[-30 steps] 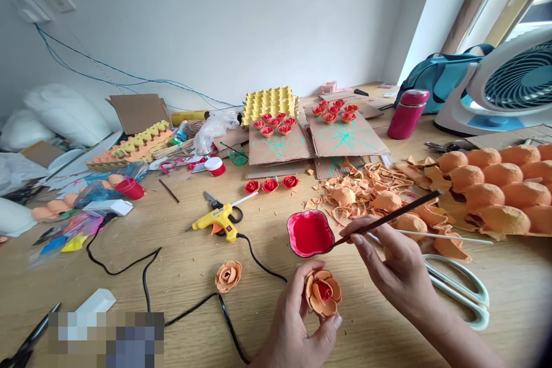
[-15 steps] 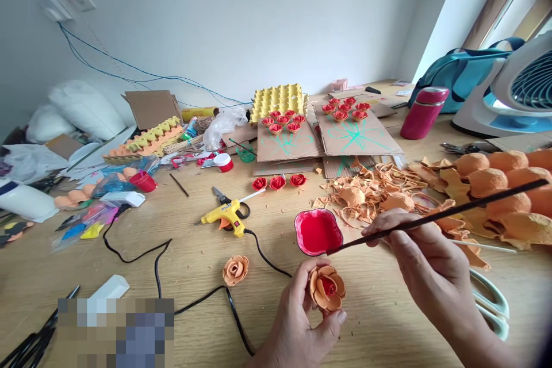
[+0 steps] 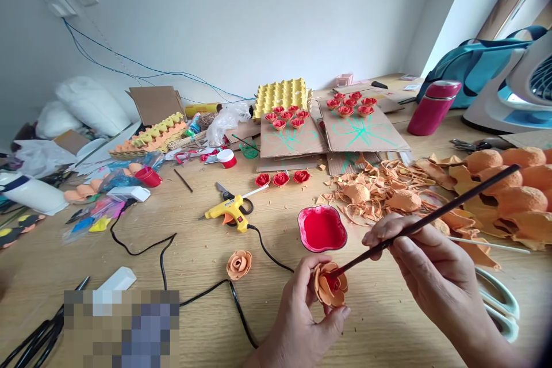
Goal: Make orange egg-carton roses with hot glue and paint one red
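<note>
My left hand (image 3: 302, 316) pinches an orange egg-carton rose (image 3: 330, 284) with a red-painted centre, low in the middle of the view. My right hand (image 3: 425, 259) grips a long dark paintbrush (image 3: 431, 218), whose tip touches the red centre of that rose. Just behind the rose stands a small dish of red paint (image 3: 322, 229). A second, unpainted orange rose (image 3: 239, 264) lies on the wooden table (image 3: 194, 253) to the left.
A yellow glue gun (image 3: 228, 211) with a black cord lies left of the dish. Three red roses (image 3: 281, 178), cardboard sheets with red roses (image 3: 362, 126), carton scraps (image 3: 375, 190), orange egg trays (image 3: 513, 181), scissors (image 3: 500, 305), a red flask (image 3: 433, 106) and a fan (image 3: 524, 92) surround the spot.
The brush tip left the red paint dish and came down onto the centre of the rose in my left hand. The view shifted slightly to the left.
</note>
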`<state>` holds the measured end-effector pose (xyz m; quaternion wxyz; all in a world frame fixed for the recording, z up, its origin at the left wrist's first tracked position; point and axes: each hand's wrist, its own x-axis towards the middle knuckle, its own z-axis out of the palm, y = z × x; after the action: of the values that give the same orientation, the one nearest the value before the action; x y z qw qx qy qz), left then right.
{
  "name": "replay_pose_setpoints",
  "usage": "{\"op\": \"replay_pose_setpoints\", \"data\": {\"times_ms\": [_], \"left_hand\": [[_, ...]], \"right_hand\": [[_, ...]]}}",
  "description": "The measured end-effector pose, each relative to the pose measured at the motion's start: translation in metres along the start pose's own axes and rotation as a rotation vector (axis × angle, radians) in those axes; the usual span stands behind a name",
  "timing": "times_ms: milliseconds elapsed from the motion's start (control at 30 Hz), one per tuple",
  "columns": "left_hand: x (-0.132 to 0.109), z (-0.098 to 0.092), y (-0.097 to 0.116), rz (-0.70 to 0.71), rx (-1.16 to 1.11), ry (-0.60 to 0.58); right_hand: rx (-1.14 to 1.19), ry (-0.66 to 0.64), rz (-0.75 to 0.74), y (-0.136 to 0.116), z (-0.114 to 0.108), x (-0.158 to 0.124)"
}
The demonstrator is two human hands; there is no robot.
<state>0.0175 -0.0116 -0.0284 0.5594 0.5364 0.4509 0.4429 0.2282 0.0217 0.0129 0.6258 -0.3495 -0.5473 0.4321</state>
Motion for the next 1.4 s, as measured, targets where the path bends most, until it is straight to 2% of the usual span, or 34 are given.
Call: {"op": "replay_pose_setpoints", "data": {"times_ms": [100,300,433,867,1167,1400], "left_hand": [[0.000,0.000,0.002,0.001,-0.055,-0.038],[0.002,-0.001,0.020,-0.112,-0.392,-0.202],[0.005,-0.004,0.022,-0.139,-0.449,-0.252],[0.007,-0.006,0.022,-0.107,-0.555,-0.300],[0.005,-0.007,0.019,-0.092,-0.542,-0.269],[0.004,-0.007,0.020,-0.092,-0.504,-0.266]], "right_hand": [[-0.008,0.012,-0.001,-0.001,0.003,-0.001],[0.035,0.066,-0.011,-0.004,0.007,-0.002],[0.065,0.042,-0.016,-0.003,0.006,-0.002],[0.035,0.033,-0.018,-0.001,0.006,-0.002],[0.047,0.066,-0.034,-0.002,0.009,0.002],[-0.094,0.024,-0.066,-0.008,0.011,0.004]]}}
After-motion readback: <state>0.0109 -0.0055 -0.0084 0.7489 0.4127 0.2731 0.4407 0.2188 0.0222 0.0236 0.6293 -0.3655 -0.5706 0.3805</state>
